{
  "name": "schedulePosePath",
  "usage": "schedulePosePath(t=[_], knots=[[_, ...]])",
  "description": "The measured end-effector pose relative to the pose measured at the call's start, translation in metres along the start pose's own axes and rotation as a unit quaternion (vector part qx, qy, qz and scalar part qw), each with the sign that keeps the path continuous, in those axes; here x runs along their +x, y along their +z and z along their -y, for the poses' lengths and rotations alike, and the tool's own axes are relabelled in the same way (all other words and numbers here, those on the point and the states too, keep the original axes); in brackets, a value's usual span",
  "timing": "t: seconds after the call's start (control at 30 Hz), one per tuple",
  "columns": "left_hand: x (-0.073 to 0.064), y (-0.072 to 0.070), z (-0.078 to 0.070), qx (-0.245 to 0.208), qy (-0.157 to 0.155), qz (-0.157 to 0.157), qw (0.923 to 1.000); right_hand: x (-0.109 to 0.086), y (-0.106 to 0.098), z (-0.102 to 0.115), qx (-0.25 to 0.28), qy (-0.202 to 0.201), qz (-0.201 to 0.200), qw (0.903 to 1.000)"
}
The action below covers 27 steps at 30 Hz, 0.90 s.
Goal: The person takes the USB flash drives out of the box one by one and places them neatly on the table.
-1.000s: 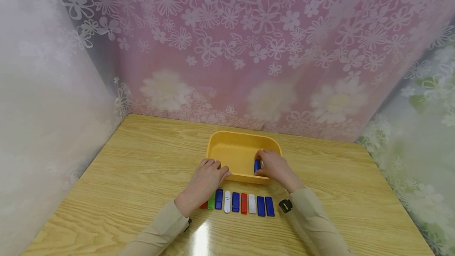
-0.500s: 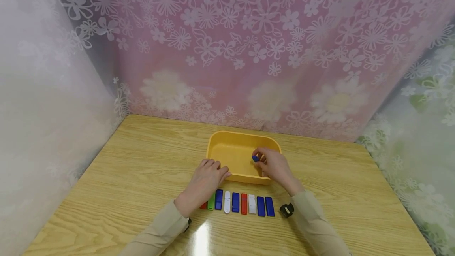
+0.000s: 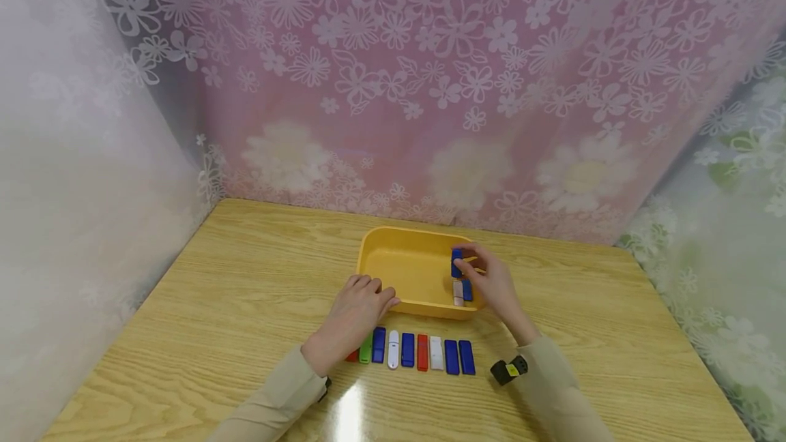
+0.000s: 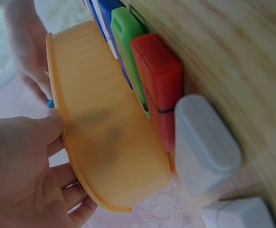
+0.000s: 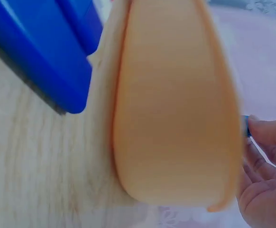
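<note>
A yellow plastic tray (image 3: 383, 306) stands on the table, and my left hand (image 3: 359, 305) holds its near left rim. In the left wrist view the thumb lies along the tray's rim, with the fingers around the edge. Over the tray's right side, my right hand (image 3: 491, 282) pinches a blue USB stick (image 3: 456, 263) between thumb and fingers. Just below it, a white USB stick (image 3: 458, 293) and another blue USB stick (image 3: 467, 290) lie side by side inside the tray. The right wrist view shows only a sliver of the held stick behind the tray wall.
In front of the tray runs a row of several USB sticks, among them a green one (image 3: 366, 348), a red one (image 3: 422, 352) and a blue one (image 3: 467, 357). Two pale sticks (image 4: 207, 142) show at the row's left end. A flowered curtain (image 3: 393, 87) hangs behind the table.
My right hand has lifted the blue USB stick, turned it, and moved it to the far right of the tray, uncovering the white and blue sticks. My left hand stays put.
</note>
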State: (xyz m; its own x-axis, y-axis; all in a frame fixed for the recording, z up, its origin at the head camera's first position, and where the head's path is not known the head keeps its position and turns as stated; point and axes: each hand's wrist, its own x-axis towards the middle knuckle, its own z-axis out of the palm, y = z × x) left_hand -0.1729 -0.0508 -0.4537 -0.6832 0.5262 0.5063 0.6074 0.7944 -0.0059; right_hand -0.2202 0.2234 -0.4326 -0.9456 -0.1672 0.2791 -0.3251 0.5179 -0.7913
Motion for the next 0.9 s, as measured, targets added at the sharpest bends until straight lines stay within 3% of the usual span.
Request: schedulePosePath(t=[0.13,0.37,0.6,0.77,0.9], knots=[[0.000,0.000,0.000,-0.004,0.001,-0.009,0.9999,-0.015,-0.013,0.009,0.032,-0.030,-0.005,0.9990],[0.000,0.000,0.000,-0.011,0.001,-0.009,0.9999,-0.048,-0.031,0.014,0.012,-0.044,-0.007,0.9989],[-0.001,0.002,0.000,-0.004,0.005,-0.018,0.9998,-0.079,-0.043,0.013,-0.024,0.023,0.040,0.9987],[-0.001,0.001,0.000,0.001,0.009,-0.022,0.9997,-0.092,-0.040,0.005,-0.056,0.072,0.097,0.9911],[0.000,-0.001,0.000,-0.001,0.009,-0.016,0.9998,-0.097,-0.033,-0.003,-0.078,0.085,0.140,0.9834]])
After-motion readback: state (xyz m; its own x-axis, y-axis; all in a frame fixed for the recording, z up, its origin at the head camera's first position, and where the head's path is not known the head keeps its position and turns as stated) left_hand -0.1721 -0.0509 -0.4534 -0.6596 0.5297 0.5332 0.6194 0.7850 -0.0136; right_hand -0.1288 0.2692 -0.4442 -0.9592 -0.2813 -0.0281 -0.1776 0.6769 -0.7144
